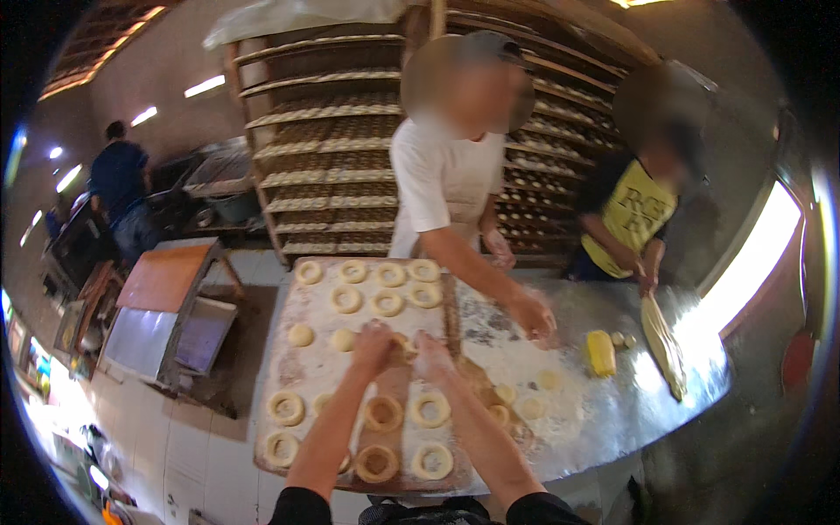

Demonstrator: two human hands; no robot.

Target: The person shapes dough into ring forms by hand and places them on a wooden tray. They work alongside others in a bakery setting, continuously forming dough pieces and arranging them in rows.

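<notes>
My left hand [374, 345] and my right hand [431, 358] meet over a floured wooden board [278, 357]. Between them shows a small piece of dough [404, 343], pinched by the fingers of both; its full shape is hidden. Just left of my left hand lies a round dough ball [343, 339], with another dough ball [301, 334] farther left. Rings of dough, such as one dough ring [387, 304], lie in rows at the board's far end. Nearer me are more, including a dough ring [430, 409] close to my right forearm.
Across the table, a person in a white shirt [446, 171] reaches over the floured metal tabletop [573, 420]. At right, another person [632, 206] handles a long dough strip [662, 346] beside a yellow block [601, 353]. Tall racks [328, 144] of trays stand behind.
</notes>
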